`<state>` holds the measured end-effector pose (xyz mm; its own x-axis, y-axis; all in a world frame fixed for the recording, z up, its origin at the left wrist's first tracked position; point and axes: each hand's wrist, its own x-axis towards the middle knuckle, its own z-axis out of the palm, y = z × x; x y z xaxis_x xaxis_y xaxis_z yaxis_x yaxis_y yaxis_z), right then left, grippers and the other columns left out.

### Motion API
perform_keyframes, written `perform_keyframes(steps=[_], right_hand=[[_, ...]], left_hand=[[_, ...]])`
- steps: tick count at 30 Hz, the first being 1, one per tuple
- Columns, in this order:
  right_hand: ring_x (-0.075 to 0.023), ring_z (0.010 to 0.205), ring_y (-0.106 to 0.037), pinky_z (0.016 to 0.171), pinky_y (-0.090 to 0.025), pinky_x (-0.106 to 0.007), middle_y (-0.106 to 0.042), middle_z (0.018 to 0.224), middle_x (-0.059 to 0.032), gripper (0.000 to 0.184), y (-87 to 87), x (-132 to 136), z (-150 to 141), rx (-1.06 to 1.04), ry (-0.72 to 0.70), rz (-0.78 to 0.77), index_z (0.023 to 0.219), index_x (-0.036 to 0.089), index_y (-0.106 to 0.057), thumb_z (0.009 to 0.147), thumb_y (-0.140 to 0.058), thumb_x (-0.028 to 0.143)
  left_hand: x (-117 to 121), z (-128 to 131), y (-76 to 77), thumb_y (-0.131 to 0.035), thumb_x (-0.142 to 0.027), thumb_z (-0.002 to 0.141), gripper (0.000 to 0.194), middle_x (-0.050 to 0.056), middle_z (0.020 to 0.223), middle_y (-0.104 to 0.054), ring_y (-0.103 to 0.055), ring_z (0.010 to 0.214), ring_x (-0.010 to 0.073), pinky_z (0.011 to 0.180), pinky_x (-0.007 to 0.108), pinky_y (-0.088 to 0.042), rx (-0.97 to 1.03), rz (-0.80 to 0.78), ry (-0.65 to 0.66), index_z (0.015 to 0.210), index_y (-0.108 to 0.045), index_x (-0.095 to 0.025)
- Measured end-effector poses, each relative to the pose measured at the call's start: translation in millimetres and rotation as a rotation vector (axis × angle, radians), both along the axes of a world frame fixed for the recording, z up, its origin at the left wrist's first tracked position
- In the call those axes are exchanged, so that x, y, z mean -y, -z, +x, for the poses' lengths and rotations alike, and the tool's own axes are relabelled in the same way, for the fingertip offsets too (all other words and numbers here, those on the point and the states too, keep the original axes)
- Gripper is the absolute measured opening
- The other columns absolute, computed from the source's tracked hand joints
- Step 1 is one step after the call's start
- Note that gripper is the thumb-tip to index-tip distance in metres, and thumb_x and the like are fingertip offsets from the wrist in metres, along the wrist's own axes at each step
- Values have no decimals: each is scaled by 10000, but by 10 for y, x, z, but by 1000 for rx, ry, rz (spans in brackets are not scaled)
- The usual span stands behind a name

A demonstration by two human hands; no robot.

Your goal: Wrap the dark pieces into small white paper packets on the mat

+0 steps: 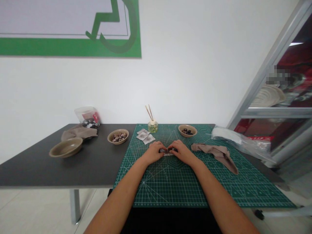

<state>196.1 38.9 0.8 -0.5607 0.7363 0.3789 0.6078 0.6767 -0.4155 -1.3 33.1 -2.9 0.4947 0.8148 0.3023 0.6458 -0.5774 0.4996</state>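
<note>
In the middle of the cutting mat (170, 191), my left hand (154, 152) and my right hand (181, 151) meet with fingers bent inward. Between their fingertips is a small whitish paper wrapper (168, 154) with something dark on it; the fingers partly cover it. Several printed paper squares (146, 136) lie just beyond my left hand. Beyond my right hand stands a beige bowl (179, 130) with small dark pieces (187, 131). A crumpled brown cloth (215, 151) is spread to the right of my right hand.
A second bowl (109, 137) holds several brown-and-white pieces. Farther left are a larger bowl (64, 151), another brown cloth (79, 131) and a clear jar (84, 112). A reed diffuser (153, 126) stands near the wall. Clear plastic packaging (241, 143) lies at the right edge.
</note>
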Motion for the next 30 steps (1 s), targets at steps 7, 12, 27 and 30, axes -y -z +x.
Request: perform_keyframes(steps=[7, 12, 27, 30], right_hand=[[-197, 855, -499, 789, -386, -346, -619, 828, -48, 115, -1, -16, 85, -10, 59, -36, 847, 173, -632, 764, -575, 119], [-184, 852, -506, 772, -403, -327, -608, 850, -36, 181, -8, 20, -16, -69, 10, -75, 907, 184, -606, 762, -552, 90], [-166, 790, -505, 714, -401, -294, -564, 775, -13, 121, -35, 23, 34, -79, 68, -82, 782, 183, -559, 732, -561, 73], [-177, 794, -506, 720, -399, -307, -578, 762, -16, 122, -37, 7, 84, -77, 106, -81, 778, 183, -564, 730, -560, 70]], left_hand=[[9, 12, -10, -557, -114, 726, 244, 37, 949, -606, -536, 944, 189, 872, 314, -412, -8, -11, -9, 917, -680, -204], [12, 9, -24, -566, -96, 712, 253, 38, 926, -612, -544, 922, 184, 869, 308, -415, 0, -8, -8, 916, -682, -191], [14, -2, -30, -567, -113, 718, 244, 39, 946, -612, -536, 946, 193, 879, 324, -409, -8, -29, -6, 917, -682, -198], [21, 0, -41, -564, -121, 725, 239, 36, 955, -612, -533, 954, 194, 884, 328, -406, -9, -36, -10, 915, -682, -205]])
